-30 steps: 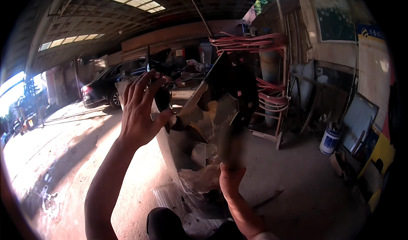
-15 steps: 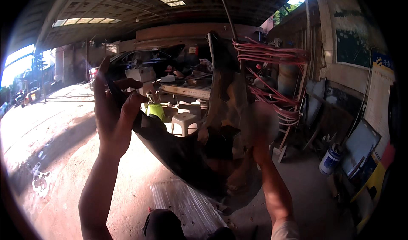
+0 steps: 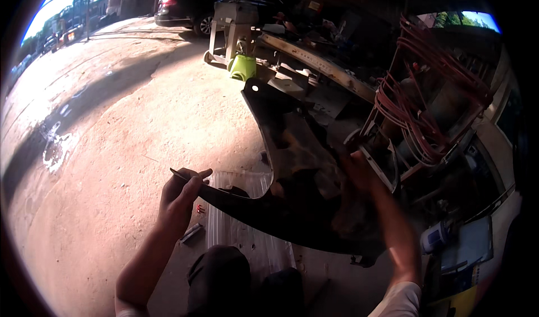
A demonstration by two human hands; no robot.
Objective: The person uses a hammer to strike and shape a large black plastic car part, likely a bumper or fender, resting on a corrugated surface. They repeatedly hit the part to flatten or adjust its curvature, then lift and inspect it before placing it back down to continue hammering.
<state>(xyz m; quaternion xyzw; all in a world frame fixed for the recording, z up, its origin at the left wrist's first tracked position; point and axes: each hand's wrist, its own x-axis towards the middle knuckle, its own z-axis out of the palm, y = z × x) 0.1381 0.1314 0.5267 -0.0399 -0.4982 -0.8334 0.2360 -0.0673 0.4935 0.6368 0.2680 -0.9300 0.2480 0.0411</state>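
1. The left hand [image 3: 181,198] pinches the narrow end of the dark curved panel [image 3: 300,193]; a loosened thumb could drop that end.
2. The right hand [image 3: 362,170] is at the panel's opposite side; its closure I cannot tell. Uneven support might tip the panel.
3. Beneath, the clear plastic sheet [image 3: 224,224] could slip underfoot.
4. Beyond, a wide swing might snag the red hoses [image 3: 449,73].

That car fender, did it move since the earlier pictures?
Yes, down in view: the top end of the car fender, earlier above the workbench, now shows below it.
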